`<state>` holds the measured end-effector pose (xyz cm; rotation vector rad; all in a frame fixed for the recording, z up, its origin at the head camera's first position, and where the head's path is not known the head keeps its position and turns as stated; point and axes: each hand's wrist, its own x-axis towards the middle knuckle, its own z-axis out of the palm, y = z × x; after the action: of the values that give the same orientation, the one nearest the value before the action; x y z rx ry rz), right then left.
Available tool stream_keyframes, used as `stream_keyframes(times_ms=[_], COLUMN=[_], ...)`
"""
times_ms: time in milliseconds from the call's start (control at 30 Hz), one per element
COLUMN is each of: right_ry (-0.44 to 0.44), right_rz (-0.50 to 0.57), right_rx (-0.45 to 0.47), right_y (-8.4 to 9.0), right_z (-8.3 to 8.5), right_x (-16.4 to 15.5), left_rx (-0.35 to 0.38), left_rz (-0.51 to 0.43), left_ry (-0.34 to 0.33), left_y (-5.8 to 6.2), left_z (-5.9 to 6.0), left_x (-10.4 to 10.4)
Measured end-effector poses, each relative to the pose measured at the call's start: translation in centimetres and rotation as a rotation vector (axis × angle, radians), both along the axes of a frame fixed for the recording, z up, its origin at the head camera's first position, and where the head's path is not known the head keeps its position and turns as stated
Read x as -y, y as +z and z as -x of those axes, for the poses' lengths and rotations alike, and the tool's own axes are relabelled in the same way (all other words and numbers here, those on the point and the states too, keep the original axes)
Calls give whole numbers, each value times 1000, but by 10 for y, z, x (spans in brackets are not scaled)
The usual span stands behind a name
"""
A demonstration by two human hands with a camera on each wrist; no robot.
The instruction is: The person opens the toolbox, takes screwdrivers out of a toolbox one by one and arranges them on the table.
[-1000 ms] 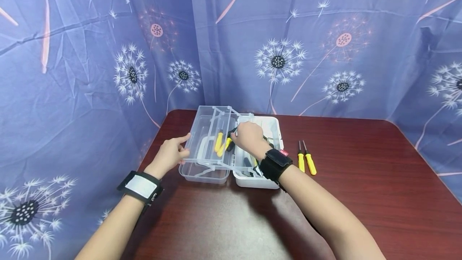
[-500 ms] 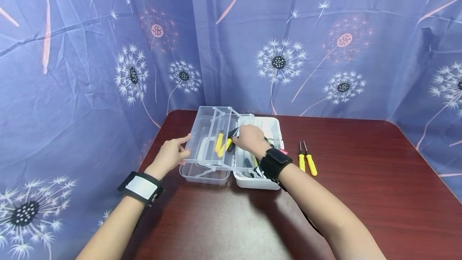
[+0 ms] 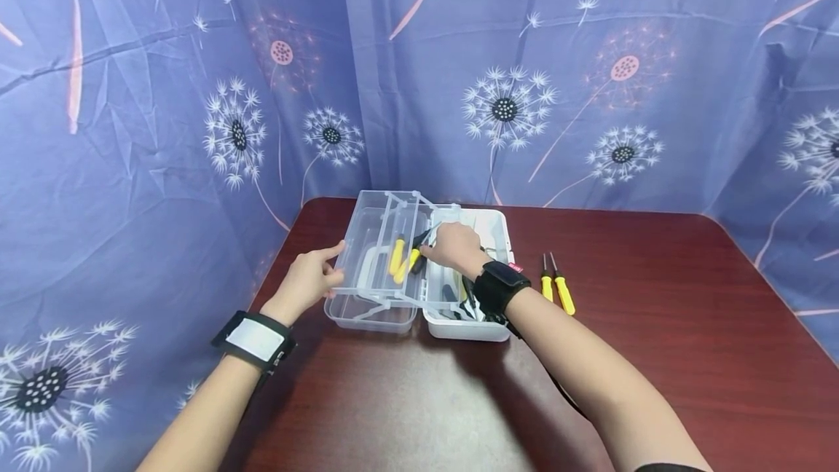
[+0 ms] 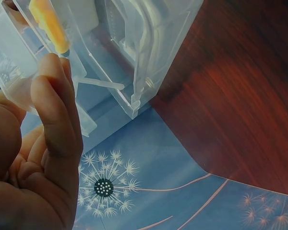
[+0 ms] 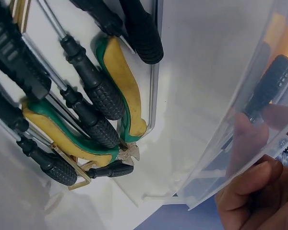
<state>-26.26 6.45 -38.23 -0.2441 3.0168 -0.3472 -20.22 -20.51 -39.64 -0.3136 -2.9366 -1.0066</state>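
Note:
In the head view a toolbox lies open, its white base [image 3: 467, 330] on the right and its clear lid [image 3: 370, 320] on the left. A clear fold-out tray [image 3: 367, 239] spans above the lid. My left hand [image 3: 306, 282] pinches the tray's left edge between thumb and fingers. Yellow-handled screwdrivers [image 3: 397, 257] with black collars lie in the tray. My right hand [image 3: 454, 248] is curled at the tray's right side. Through the clear wall in the right wrist view, its fingertips [image 5: 252, 136] meet one screwdriver's [image 5: 269, 81] shaft; much of the grip is hidden.
Two more yellow-handled screwdrivers [image 3: 564, 297] lie on the dark red table [image 3: 655, 326], right of the box. Inside the base are pliers [image 5: 125, 86] with yellow-green handles and several black-handled tools [image 5: 103, 93]. A blue dandelion-patterned curtain [image 3: 419, 93] stands behind and left.
Both hands stay nearly in place. More of a thin shaft beside the right hand's fingers shows than a second ago. The head view shifts slightly.

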Motion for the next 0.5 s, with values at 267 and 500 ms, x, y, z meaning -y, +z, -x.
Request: stream_keyframes(times_ms=[267, 500], right_ry=[-10, -32], right_rz=[-48, -38], right_rx=[41, 36], right_y=[1, 2], right_z=[2, 5], right_x=[3, 3], left_rx=[3, 3], left_rz=[10, -2], left_ry=[3, 7], left_y=[0, 1], left_z=[-1, -1], left_x=[0, -1])
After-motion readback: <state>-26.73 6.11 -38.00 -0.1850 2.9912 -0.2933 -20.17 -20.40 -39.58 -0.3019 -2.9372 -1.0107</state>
